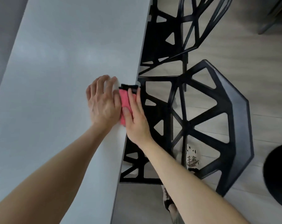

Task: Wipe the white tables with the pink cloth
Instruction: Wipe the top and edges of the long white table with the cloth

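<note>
The folded pink cloth (124, 101), black-trimmed, lies at the white table's (56, 78) right edge. The right hand (135, 120) presses it with straight fingers. The left hand (103, 102), blurred and seemingly flat, touches its side. Black lattice chairs (234, 107) stand just beside the table.

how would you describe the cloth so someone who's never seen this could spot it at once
The white table fills the left of the view; two hands meet at its right edge, beside black chairs. The cloth lies between left hand and right hand, partly under the right one's fingers. It is the only pink thing, with a black far end.
</note>
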Motion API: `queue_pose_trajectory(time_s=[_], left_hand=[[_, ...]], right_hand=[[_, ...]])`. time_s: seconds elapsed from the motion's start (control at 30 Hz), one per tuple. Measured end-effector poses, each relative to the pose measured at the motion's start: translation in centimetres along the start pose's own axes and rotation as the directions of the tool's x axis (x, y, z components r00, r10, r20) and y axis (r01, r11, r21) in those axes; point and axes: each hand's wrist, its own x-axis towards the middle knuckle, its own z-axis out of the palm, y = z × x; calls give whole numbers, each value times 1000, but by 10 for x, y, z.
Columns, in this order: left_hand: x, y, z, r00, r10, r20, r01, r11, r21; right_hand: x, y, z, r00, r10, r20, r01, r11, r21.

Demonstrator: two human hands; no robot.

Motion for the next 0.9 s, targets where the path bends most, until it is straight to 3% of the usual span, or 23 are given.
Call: queue_pose_trajectory(time_s=[0.17,0.27,0.37,0.43,0.57,0.7,0.73,0.8,0.83,0.9], left_hand=[[0,-5,1,1000,20,-17,-20,1000,7],[0,-6,3,999,8,-31,-8,1000,-7],[2,-11,4,1000,-10,-15,8,997,-71],[5,-16,4,999,-33,2,33,990,-136],[-4,-22,-3,999,-1,38,11,967,-255],[-61,-33,-28,996,64,65,-44,963,-266],[-82,-36,-36,996,68,64,-50,967,-248],[-124,-47,-54,999,29,44,-19,977,-210],[-145,-54,-62,999,-5,38,13,981,-191],[-178,-66,-71,998,-44,44,50,986,-158]], right_hand=[[102,-4,-12,991,43,-128,-49,998,-43],[24,-5,12,991,-7,-135,12,999,40],[-96,5,32,1000,-6,3,6,997,83],[-127,5,35,999,11,47,-14,998,65],[-35,-6,21,999,32,-35,-31,999,38],[31,-3,11,994,-11,-105,-16,968,-249],[13,-2,14,994,-87,-66,56,924,-378],[-51,-2,19,954,-261,146,290,684,-670],[-87,-2,20,913,-291,285,405,574,-712],[-133,2,20,846,-284,452,533,491,-689]])
